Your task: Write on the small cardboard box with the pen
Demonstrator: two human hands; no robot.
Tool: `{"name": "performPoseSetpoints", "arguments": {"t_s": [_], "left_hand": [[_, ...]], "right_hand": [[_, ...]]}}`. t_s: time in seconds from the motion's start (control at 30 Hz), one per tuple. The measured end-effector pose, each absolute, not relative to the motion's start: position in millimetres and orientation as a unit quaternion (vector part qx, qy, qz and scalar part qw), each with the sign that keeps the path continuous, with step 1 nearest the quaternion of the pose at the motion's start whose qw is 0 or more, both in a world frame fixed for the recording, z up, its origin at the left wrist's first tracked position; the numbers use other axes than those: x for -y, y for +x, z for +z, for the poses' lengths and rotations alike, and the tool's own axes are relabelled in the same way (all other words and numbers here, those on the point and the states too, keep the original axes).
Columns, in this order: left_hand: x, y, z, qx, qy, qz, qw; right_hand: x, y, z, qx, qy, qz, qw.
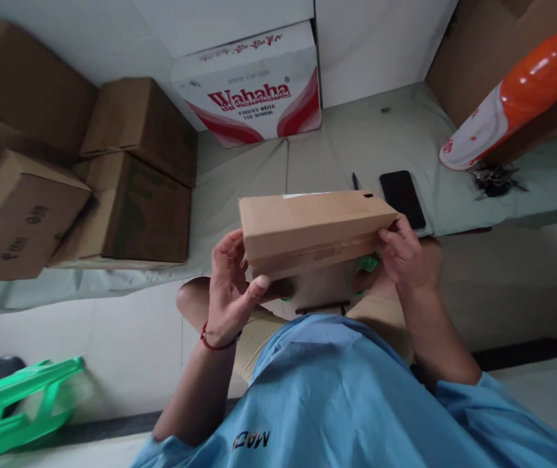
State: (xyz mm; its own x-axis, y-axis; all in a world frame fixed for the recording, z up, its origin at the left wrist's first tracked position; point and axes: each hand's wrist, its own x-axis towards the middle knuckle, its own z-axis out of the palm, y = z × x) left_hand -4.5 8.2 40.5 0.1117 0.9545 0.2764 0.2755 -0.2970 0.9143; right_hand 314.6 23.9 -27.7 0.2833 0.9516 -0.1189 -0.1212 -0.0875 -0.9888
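Observation:
A long brown cardboard box [314,224] is held up in front of my body, over the near edge of the low covered surface. Clear tape runs along the side that faces me. My left hand [234,276] supports the box's left end, its thumb at the lower corner and some fingers hidden behind. At the other end, my right hand [402,250] pinches the right edge between thumb and fingers. Just beyond the box lie a black phone [403,198] and a dark pen [355,181].
Several cardboard boxes [146,208] are stacked at the left. A white and red Wahaba-style printed carton [253,91] stands at the back. To the right are an orange and white bottle [517,91] and a bunch of keys [497,179]. A green plastic stool [25,403] is at lower left.

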Motion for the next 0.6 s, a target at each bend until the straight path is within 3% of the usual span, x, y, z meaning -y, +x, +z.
{"name": "performPoseSetpoints", "arguments": {"t_s": [0.1, 0.33, 0.6], "left_hand": [[-21.2, -17.6, 17.9, -0.513, 0.651, 0.465, 0.311], [-39.0, -28.2, -39.0, -0.564, 0.643, 0.381, 0.352], [-42.8, -34.1, -46.5, -0.578, 0.622, 0.311, 0.426]], "right_hand": [[-24.5, 305.5, -13.9, 0.377, -0.549, 0.468, 0.581], [-40.5, 286.8, -28.1, 0.387, -0.561, 0.443, 0.582], [-54.8, 280.6, -31.5, 0.407, -0.682, 0.313, 0.521]]}}
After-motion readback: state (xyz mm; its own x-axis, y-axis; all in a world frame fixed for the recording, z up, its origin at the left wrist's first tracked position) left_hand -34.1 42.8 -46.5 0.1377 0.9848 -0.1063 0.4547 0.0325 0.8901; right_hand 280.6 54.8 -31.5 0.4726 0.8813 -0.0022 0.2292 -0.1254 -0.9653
